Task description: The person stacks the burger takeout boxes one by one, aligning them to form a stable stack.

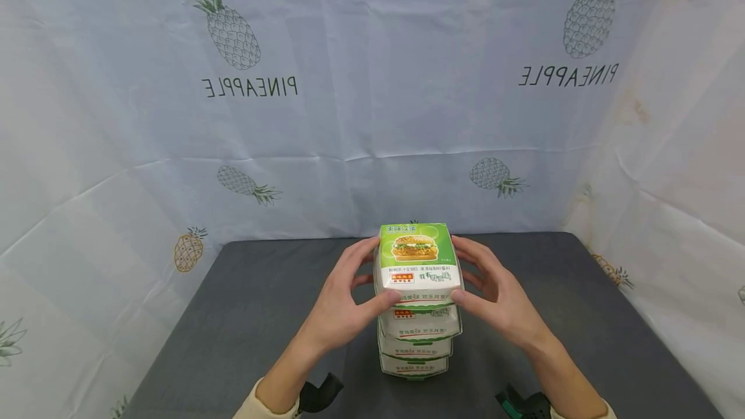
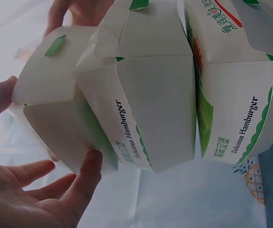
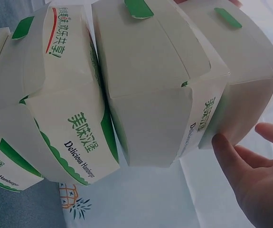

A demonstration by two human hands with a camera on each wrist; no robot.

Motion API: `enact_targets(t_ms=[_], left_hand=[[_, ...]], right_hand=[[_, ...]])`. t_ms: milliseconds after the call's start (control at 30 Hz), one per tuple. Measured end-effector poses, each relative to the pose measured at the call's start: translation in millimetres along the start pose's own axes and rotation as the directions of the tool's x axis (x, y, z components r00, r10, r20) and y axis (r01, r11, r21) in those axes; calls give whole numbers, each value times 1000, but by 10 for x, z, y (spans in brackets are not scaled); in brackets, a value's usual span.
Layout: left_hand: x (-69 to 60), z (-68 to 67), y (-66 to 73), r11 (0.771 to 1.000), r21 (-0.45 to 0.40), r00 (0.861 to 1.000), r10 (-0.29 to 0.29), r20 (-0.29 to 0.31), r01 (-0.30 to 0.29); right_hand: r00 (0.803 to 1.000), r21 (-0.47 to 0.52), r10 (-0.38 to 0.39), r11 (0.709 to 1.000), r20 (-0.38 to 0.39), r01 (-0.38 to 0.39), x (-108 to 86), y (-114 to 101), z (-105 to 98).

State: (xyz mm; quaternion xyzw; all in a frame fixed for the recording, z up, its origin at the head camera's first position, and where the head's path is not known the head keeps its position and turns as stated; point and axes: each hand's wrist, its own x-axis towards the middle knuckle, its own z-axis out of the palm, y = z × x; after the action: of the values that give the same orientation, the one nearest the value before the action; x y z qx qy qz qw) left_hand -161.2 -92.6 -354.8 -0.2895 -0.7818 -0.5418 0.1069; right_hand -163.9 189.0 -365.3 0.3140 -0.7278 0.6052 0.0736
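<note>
Several white-and-green paper hamburger boxes stand stacked in a column near the front of the table. The top hamburger box (image 1: 416,270) has a burger picture on its lid. My left hand (image 1: 337,302) holds its left side, thumb on the front corner. My right hand (image 1: 497,296) holds the right side the same way. In the left wrist view, the left fingertips touch the side of the held box (image 2: 60,128). The right wrist view shows the right fingers against that box's opposite side. Beneath it, the lower boxes (image 1: 416,349) lean slightly out of line.
The dark table (image 1: 262,328) spreads to both sides of the stack. A pale cloth (image 1: 372,83) printed with pineapples hangs behind it and along both sides. Dark straps (image 1: 319,393) sit at the wrists.
</note>
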Motion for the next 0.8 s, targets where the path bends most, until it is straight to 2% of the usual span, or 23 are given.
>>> enact_targets(t_ms=[167, 567, 800], left_hand=[[-6, -4, -13, 1000, 5, 1000, 4, 8, -4], [1, -22, -15, 1000, 12, 1000, -25, 17, 25], [-18, -60, -36, 999, 21, 999, -32, 27, 31]], right_hand=[[1000, 4, -30, 1000, -4, 30, 1, -9, 1], [1000, -6, -21, 1000, -15, 21, 7, -16, -14], [999, -15, -48, 999, -24, 47, -13, -12, -25]])
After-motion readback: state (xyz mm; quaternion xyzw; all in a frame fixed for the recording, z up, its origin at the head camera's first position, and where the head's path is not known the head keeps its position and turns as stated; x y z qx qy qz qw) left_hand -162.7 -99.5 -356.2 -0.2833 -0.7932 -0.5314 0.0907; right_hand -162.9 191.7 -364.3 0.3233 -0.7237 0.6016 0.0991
